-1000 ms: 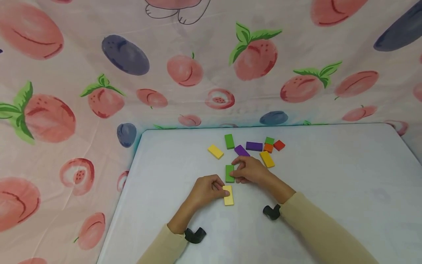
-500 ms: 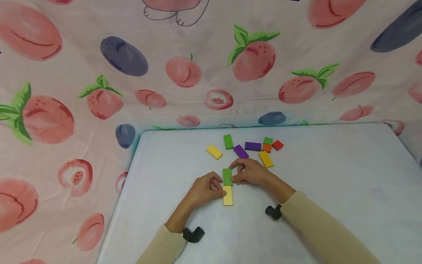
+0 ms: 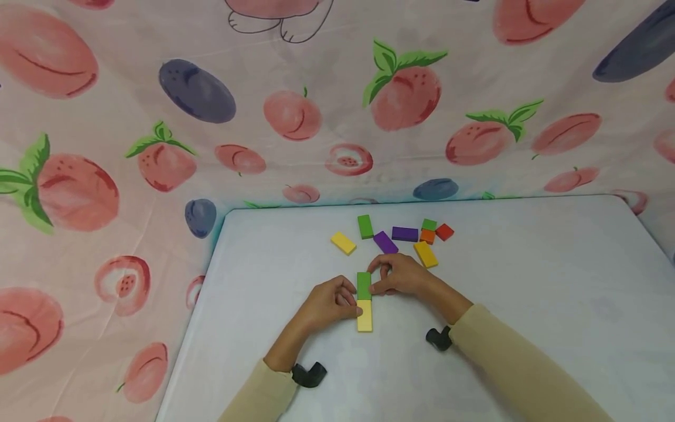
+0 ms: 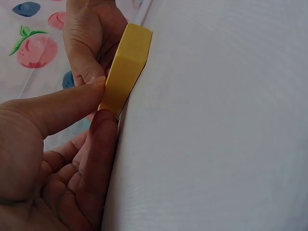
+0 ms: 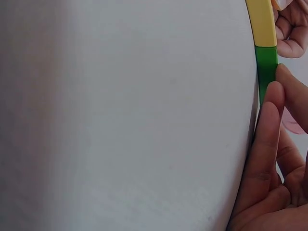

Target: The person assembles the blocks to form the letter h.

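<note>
My left hand (image 3: 326, 305) pinches a pale yellow rectangular block (image 3: 365, 321) at its left side, the thumb on its top. Just beyond it lies a green rectangular block (image 3: 364, 283), held by the thumb and fingers of my right hand (image 3: 402, 274) from the right. The two blocks lie flat in one line, end against end. The right wrist view shows the green end (image 5: 267, 67) meeting the yellow block (image 5: 262, 24) with no visible gap. In the left wrist view the yellow block (image 4: 127, 55) sits between thumb and fingertip.
On the white table (image 3: 501, 363) behind the hands lie another green block (image 3: 365, 226), a yellow block (image 3: 344, 242), purple blocks (image 3: 405, 234), a deeper yellow block (image 3: 425, 254) and small green, orange and red (image 3: 445, 232) pieces. A fruit-print cloth (image 3: 295, 158) hangs beyond the far edge.
The right hand has drawn the green block toward me, closing the gap to the pale yellow block. The joined pair then shifts slightly nearer. The left hand keeps its hold.
</note>
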`<state>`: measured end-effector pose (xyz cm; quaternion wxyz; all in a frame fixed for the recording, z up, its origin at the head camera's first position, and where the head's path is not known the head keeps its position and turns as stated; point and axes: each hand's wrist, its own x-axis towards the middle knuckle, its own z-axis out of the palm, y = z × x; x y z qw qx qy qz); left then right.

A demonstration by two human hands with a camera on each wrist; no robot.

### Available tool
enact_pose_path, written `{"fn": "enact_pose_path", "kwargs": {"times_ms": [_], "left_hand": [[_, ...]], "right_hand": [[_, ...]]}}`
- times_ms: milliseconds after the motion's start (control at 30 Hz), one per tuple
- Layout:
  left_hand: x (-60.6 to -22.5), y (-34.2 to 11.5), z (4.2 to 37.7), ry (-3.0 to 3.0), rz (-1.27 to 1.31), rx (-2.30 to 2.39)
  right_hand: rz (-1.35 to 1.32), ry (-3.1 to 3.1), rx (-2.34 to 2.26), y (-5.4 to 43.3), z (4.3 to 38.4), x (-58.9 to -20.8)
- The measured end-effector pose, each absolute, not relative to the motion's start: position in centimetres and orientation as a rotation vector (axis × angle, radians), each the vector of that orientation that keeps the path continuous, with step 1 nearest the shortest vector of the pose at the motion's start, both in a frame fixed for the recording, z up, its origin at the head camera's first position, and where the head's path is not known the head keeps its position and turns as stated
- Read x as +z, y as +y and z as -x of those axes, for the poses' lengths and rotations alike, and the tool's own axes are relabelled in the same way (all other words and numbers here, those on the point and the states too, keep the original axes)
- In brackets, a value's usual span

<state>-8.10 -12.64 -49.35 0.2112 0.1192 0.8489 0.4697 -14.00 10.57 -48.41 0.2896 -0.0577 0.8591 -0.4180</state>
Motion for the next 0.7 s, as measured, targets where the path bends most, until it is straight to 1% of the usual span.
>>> {"fn": "enact_pose_path", "kwargs": {"times_ms": [300, 700], "left_hand": [[-49.34, -12.76, 8.07, 2.357, -0.327, 1.294], [-49.34, -12.74, 8.07, 2.353, -0.333, 1.300]], "right_hand": [[0.211, 2.316, -1.087, 10.63, 13.97, -48.58], [0.216, 2.338, -1.086, 10.52, 13.87, -48.75]]}}
